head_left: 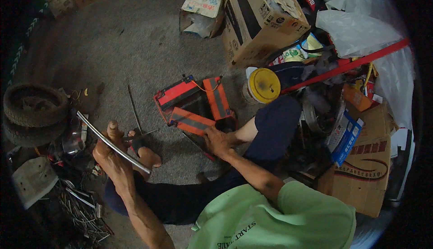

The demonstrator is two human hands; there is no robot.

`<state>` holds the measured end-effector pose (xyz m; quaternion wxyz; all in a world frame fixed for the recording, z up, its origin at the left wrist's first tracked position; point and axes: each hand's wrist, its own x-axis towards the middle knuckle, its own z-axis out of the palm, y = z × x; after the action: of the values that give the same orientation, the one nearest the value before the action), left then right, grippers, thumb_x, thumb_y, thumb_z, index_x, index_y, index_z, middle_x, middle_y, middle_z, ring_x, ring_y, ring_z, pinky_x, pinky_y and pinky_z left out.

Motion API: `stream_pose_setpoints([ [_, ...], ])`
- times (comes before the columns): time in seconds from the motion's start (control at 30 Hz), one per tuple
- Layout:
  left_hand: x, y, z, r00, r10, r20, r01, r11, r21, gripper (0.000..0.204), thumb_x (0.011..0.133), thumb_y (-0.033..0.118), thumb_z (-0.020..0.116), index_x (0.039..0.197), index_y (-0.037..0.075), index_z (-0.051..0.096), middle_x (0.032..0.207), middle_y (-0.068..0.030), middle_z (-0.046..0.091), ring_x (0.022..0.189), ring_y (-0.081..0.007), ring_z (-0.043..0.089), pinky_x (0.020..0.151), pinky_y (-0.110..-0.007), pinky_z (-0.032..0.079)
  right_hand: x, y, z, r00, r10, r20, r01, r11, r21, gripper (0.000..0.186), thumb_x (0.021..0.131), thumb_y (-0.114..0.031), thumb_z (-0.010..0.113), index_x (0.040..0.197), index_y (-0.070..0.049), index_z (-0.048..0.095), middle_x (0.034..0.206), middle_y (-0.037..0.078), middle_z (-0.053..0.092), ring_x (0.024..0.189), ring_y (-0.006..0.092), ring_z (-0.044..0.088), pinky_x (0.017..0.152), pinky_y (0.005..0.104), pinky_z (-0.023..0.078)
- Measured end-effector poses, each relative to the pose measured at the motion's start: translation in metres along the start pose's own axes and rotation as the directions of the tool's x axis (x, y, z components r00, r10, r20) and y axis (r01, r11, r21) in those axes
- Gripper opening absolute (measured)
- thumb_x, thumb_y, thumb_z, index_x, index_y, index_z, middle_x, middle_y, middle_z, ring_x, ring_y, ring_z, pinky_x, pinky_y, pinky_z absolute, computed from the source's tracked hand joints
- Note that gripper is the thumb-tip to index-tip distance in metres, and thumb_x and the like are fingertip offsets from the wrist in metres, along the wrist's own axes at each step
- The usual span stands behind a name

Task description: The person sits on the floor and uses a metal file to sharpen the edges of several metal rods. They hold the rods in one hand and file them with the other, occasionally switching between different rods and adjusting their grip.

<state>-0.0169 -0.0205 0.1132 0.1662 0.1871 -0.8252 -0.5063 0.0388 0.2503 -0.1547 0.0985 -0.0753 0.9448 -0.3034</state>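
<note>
A curved, shiny metal tube (112, 146) slants across my left hand (110, 156), whose fingers are closed around it. My right hand (219, 141) has curled fingers at the near corner of a red and orange box (191, 122) with dark grey stripes and black corners. Its fingertips touch the orange near side and seem to grip it, though they are partly hidden. The box's middle is open and dark, and a thin orange cord (198, 86) lies over its far side. Below the box, a thin dark rod with a red end (209, 156) runs close to my right hand.
Two stacked small tyres (34, 109) stand at the left, above a pile of metal rods (85, 213). A yellow-lidded bucket (264, 85) is beside my right knee. Cardboard boxes (257, 28), plastic sheeting (356, 28) and a red bar (347, 66) crowd the right.
</note>
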Motion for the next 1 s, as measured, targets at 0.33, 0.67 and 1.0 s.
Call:
stream_pose_setpoints([
  [0.33,0.000,-0.002,0.006,0.999,-0.034,-0.035,0.033,0.999,-0.017,0.045,0.095,0.036,0.062,0.080,-0.006,0.064,0.066,-0.0099,0.060,0.059,-0.0158,0.064,0.050,-0.029,0.051,-0.003,-0.002,-0.013,0.980,0.190,-0.056,-0.170,0.953,0.251,0.017,0.086,-0.007,0.061,0.103,-0.003,0.061,0.098,0.021,0.060,0.087,0.0414,0.061,0.073,0.0486,0.049],
  [0.67,0.001,-0.003,0.002,0.998,-0.036,-0.054,0.042,0.993,0.114,0.045,0.095,0.036,0.063,0.080,-0.007,0.064,0.065,-0.0121,0.062,0.056,-0.0166,0.063,0.049,-0.030,0.049,-0.002,-0.007,-0.002,0.990,-0.026,-0.139,0.016,0.997,-0.069,0.011,0.084,-0.007,0.062,0.095,-0.003,0.059,0.096,0.021,0.059,0.080,0.0420,0.061,0.068,0.0500,0.050],
  [1.0,-0.002,-0.008,0.001,0.998,0.018,-0.060,-0.011,0.994,0.109,0.038,0.095,0.029,0.063,0.084,-0.006,0.065,0.069,-0.0113,0.063,0.058,-0.0142,0.060,0.049,-0.030,0.048,-0.002,-0.001,0.002,0.996,-0.022,-0.088,0.010,0.991,-0.133,0.014,0.085,-0.009,0.061,0.098,-0.002,0.059,0.097,0.020,0.061,0.085,0.0415,0.062,0.074,0.0477,0.050],
])
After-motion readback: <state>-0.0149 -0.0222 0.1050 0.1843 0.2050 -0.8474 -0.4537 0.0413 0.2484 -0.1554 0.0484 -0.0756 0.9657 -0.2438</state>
